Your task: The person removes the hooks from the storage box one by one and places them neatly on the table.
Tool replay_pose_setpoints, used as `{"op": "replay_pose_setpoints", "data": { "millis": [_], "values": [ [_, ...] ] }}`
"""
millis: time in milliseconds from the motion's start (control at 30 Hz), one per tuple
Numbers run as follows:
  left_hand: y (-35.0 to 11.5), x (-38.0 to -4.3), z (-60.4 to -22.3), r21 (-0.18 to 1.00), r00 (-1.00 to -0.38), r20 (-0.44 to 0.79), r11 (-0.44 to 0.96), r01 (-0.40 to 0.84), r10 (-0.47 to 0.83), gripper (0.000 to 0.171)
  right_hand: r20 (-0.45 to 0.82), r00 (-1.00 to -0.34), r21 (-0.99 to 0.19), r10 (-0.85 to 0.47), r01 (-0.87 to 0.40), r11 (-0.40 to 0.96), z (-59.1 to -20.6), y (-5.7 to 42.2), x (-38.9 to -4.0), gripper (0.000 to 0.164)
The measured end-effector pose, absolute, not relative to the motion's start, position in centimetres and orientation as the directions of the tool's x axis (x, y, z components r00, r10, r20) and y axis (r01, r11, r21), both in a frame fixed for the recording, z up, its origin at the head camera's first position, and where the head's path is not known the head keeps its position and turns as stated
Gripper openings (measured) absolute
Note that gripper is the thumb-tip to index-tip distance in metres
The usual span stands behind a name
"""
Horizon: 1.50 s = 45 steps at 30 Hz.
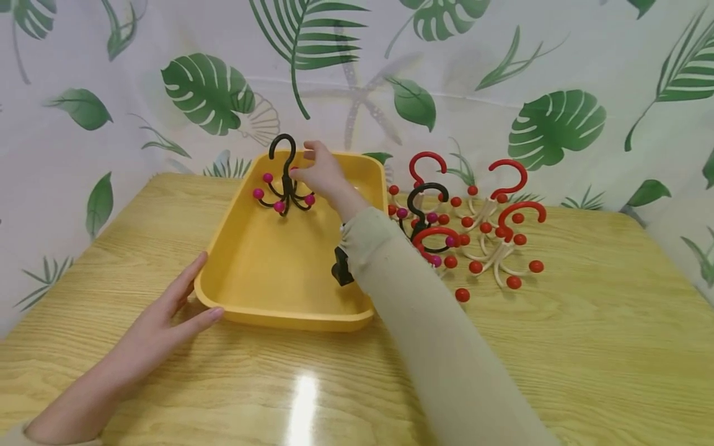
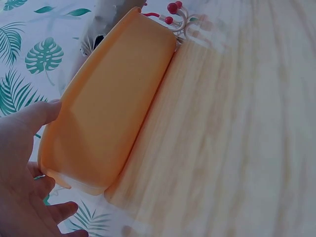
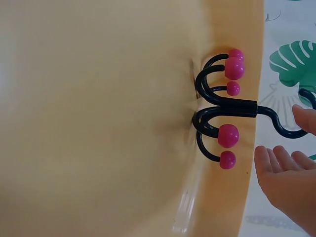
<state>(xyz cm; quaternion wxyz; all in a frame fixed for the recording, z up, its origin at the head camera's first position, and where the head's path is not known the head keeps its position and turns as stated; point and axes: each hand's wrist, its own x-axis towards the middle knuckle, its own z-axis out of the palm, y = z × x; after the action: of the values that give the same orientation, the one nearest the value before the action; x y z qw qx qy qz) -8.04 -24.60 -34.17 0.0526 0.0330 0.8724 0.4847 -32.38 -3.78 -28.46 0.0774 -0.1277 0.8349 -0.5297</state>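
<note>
A black claw-shaped hanger (image 1: 287, 179) with a hook top and pink-balled prongs stands at the far left end of the yellow tray (image 1: 279, 319). My right hand (image 1: 323, 176) is beside its stem and hook. Seen from the right wrist, the fingers (image 3: 274, 160) are straight and thumb and fingers are apart, with the hanger's hook near the thumb. My left hand (image 1: 162, 319) spans the tray's near left corner. In the left wrist view its thumb (image 2: 47, 113) lies on the rim, one finger touches the corner, and other fingers hang free.
Right of the tray several red-hooked hangers (image 1: 499, 248) with cream prongs and red balls crowd together, one black hanger (image 1: 419, 214) among them. The right forearm sleeve (image 1: 440, 334) crosses the tray's right side. A leaf-patterned cloth (image 1: 357, 74) rises behind the wooden table (image 1: 586, 347).
</note>
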Motion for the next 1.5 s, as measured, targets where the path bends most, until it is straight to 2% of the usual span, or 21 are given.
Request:
{"op": "replay_pose_setpoints", "data": {
  "millis": [400, 767, 933, 1167, 1500],
  "values": [
    [-24.5, -8.0, -34.1, 0.865, -0.993, -0.062, 0.501, -0.001, 0.104, 0.081, -0.113, -0.926, -0.978, -0.361, 0.039, 0.207, -29.1, -5.2, -33.0, 0.094],
    [-24.5, -7.9, -34.2, 0.857, -0.994, -0.062, 0.516, -0.007, 0.09, 0.08, -0.131, -0.911, -0.975, -0.392, 0.047, 0.217, -29.6, -5.4, -32.8, 0.094],
    [-24.5, -8.0, -34.1, 0.86, -0.994, -0.062, 0.51, -0.01, 0.085, 0.08, -0.096, -0.927, -0.971, -0.363, 0.008, 0.237, -29.9, -5.7, -32.8, 0.085],
    [-24.4, -7.9, -33.9, 0.857, -0.995, -0.067, 0.516, -0.016, 0.08, 0.079, -0.016, -0.937, -0.953, -0.349, -0.092, 0.29, -30.3, -5.9, -32.7, 0.06],
    [-24.5, -7.9, -34.0, 0.848, -0.995, -0.066, 0.531, -0.014, 0.08, 0.081, -0.01, -0.931, -0.938, -0.365, -0.118, 0.326, -30.1, -5.7, -31.8, 0.034]
  ]
}}
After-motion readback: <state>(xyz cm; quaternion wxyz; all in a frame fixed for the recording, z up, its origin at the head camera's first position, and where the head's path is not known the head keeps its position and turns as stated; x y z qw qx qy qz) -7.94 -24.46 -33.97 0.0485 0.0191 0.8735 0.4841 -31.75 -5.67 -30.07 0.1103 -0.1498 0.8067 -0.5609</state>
